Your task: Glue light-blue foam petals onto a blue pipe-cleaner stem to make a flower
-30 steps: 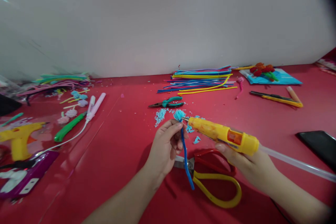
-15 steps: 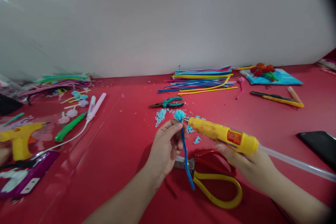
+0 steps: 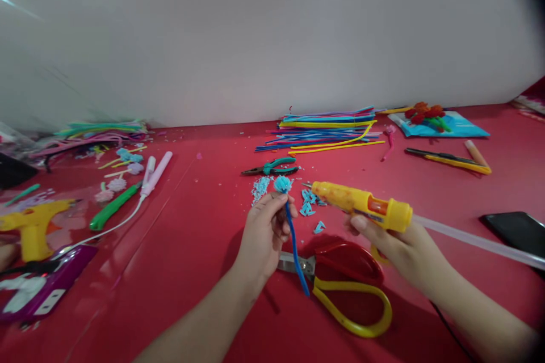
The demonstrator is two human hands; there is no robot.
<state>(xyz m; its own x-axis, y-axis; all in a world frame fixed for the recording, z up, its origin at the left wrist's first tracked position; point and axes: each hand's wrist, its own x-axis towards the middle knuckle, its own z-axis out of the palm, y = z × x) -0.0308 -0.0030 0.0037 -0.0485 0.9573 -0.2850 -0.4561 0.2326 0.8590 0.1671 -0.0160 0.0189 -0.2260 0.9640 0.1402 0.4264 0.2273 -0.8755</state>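
Note:
My left hand (image 3: 270,221) pinches a dark blue pipe cleaner stem (image 3: 297,247) just below its light blue fuzzy flower head (image 3: 283,184). In my right hand (image 3: 383,238) is a yellow hot glue gun (image 3: 361,203), a clear glue stick (image 3: 468,238) trailing from its back end. The gun's metal nozzle points left and stands a short gap away from the flower head. Below the hands lie scissors (image 3: 357,289) with one red and one yellow handle. Small cut light blue pieces (image 3: 309,202) are scattered on the table behind the stem.
Teal-handled pliers (image 3: 272,167) and a bundle of coloured pipe cleaners (image 3: 326,127) lie farther back on the red table (image 3: 191,272). At left are a green cutter (image 3: 113,207), a pink straightener (image 3: 156,173) and another person's glue gun (image 3: 36,224). A black phone (image 3: 517,235) rests at right.
The glue gun's nozzle has come away from the flower head, opening a gap. My left hand has shifted slightly left with the flower, and the stem's lower end has swung left.

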